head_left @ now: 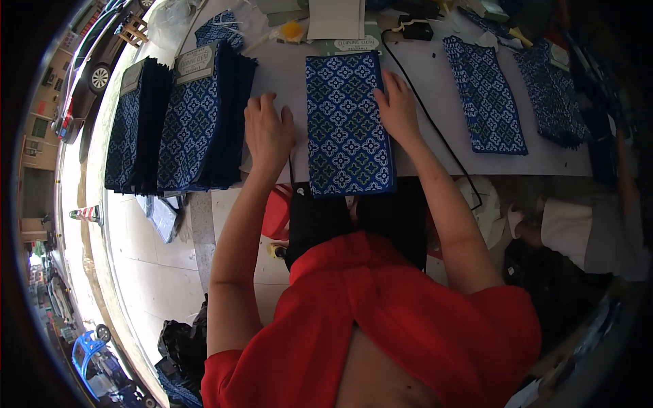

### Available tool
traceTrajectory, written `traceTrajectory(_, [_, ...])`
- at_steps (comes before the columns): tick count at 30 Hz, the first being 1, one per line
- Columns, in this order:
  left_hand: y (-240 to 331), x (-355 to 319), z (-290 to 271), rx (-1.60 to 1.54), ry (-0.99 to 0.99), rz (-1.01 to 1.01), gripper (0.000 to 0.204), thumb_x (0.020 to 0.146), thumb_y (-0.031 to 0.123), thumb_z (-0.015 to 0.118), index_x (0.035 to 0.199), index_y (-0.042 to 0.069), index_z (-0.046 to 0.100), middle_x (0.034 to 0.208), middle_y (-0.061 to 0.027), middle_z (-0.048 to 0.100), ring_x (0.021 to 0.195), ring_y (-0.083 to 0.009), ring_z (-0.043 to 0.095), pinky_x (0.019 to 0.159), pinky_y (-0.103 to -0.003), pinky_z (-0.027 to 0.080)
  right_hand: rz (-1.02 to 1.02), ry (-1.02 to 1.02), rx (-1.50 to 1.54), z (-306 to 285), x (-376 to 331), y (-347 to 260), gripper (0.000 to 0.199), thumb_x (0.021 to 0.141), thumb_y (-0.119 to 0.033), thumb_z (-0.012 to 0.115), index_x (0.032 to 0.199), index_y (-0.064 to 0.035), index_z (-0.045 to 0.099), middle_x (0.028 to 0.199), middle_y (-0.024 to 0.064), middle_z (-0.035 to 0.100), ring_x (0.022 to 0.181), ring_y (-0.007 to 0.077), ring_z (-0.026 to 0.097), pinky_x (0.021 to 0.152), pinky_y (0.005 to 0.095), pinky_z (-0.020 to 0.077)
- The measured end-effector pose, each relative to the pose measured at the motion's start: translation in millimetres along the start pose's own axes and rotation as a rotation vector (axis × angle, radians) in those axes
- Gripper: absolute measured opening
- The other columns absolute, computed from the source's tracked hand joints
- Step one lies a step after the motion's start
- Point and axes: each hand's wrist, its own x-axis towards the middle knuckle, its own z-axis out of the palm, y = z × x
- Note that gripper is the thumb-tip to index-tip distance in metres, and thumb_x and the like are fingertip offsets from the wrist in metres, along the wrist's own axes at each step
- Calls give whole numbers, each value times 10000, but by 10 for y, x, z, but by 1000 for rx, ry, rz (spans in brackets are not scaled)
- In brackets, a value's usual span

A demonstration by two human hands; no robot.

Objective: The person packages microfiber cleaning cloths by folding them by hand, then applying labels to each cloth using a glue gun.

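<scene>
I have a folded blue cloth [348, 129] lying upright in my view near the middle of the bench [287, 76], printed with white and green flower shapes; its near end reaches just past the front edge. A pale label card [348, 46] shows at its far end.

My right hand [398, 109] is at the cloth's right side, toward the far corner, fingers partly spread and reaching forward, with the thumb at the edge. It looks like a light touch; I cannot tell whether any fabric is pinched. My left hand [268, 132] is loosely curled and half open, clear of that cloth, and I see nothing in its grasp. It is close beside the nearer of two piles on the left, though I cannot tell if the fingertips touch it.

I see that inner pile [189, 132] and the outer pile [129, 139] standing side by side, both of matching cloths with label cards on top. Across on the right I have a flat group of patterned cloths [486, 98] and, farther out, a second bunch [554, 98]. A black cable [435, 127] curves down between them and my right forearm. Beyond the label card stands a block of pale cards [337, 19], with a small orange-yellow item [292, 30] to its left and a black box [416, 28] to its right.
</scene>
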Motion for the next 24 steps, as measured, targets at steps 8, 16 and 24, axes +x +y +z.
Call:
traceTrajectory(8, [229, 936, 622, -255, -124, -291, 308, 761, 255, 606, 933, 3, 565, 845, -148, 591, 763, -284, 586, 699, -364, 449, 263, 138, 187, 99, 493, -11, 282, 764, -115, 587, 1026, -49, 505, 983, 113, 502, 897, 270, 516, 753, 353, 432])
traceTrajectory(16, [316, 775, 557, -698, 111, -78, 85, 787, 48, 546, 858, 29, 505, 813, -109, 589, 646, -177, 540, 604, -298, 421, 228, 103, 469, 154, 598, 78, 318, 709, -37, 577, 1019, -43, 503, 952, 87, 507, 748, 183, 533, 692, 283, 441])
traceTrajectory(24, [326, 674, 288, -1429, -38, -253, 163, 829, 52, 526, 988, 32, 496, 818, -36, 583, 739, -62, 503, 662, -175, 375, 323, -52, 1165, -124, 608, -62, 213, 786, -171, 609, 968, -68, 569, 864, 9, 552, 701, 75, 514, 689, 205, 417])
